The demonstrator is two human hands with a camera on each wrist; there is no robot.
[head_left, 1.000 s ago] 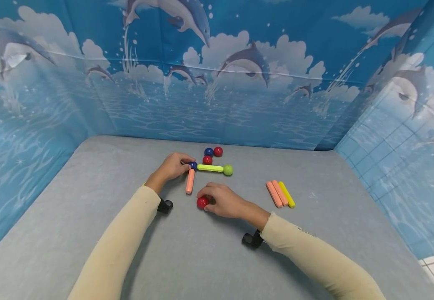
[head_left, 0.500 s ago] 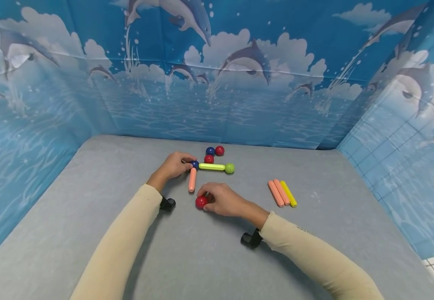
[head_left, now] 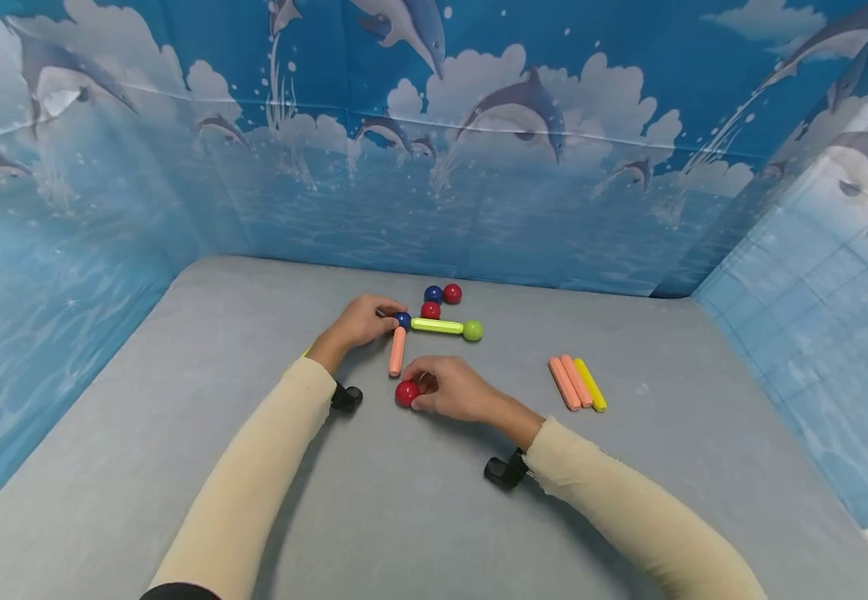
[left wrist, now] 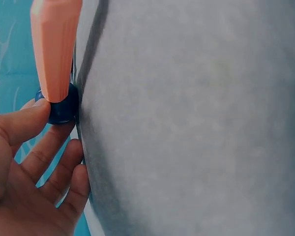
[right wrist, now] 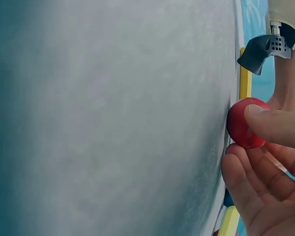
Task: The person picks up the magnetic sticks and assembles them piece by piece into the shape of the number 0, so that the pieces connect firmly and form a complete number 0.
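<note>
– Grip check: what's your left side on?

– Your left hand (head_left: 359, 325) pinches the blue ball (head_left: 402, 320) with thumb and fingers, narrow grip. Left wrist view shows the lower fingers bent, clear of it.

– Joined to anything?

– Coral stick (head_left: 397, 352): far end on that ball, near end pointing back toward you. Lime stick (head_left: 437, 326) runs right from the same ball to the green ball (head_left: 472, 331). Head view reads as an L.

– Right side?

– Your right hand (head_left: 452, 389) holds the red ball (head_left: 407, 393) between thumb and fingers, also narrow. Ball is just beside the coral stick's near end, gap visible. Can't tell if it bears on the grey table (head_left: 396, 517).

– Other parts near you?

– Behind the lime stick: second blue ball (head_left: 433, 294), back red ball (head_left: 452, 293) to its right, front red ball (head_left: 430, 311) closest to the stick. Can't confirm contact there. Well right of your right hand: two spare coral sticks (head_left: 564, 384) side by side, then the yellow stick (head_left: 591, 386) on their right, all flat.

– Backdrop?

– Dolphin-print curtain (head_left: 441, 208), behind the table and along both sides. Black wrist mount (head_left: 506, 471) shows under your right cuff.
</note>
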